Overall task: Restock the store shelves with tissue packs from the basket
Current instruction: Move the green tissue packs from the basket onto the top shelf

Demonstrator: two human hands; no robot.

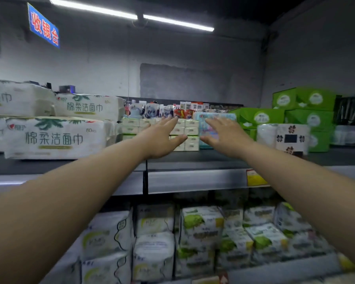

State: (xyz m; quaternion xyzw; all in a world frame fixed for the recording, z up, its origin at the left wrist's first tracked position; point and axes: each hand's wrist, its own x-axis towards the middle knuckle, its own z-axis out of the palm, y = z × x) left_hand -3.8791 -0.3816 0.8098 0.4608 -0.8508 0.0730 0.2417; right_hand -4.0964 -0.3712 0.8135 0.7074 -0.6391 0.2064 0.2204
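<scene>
Both my arms reach up to the top shelf (193,158). My left hand (162,138) lies flat with straight fingers against a block of small pale green tissue packs (191,130) stacked at the shelf's middle. My right hand (223,136) is spread open against a light blue tissue pack (205,119) that stands right beside the green block. Neither hand curls around anything. The basket is out of view.
Large white facial-towel packs (53,136) fill the shelf's left side. Green boxes (303,111) and white paper rolls (283,138) stand at the right. A yellow price tag (254,178) hangs on the shelf edge. The lower shelf holds several white and green packs (201,232).
</scene>
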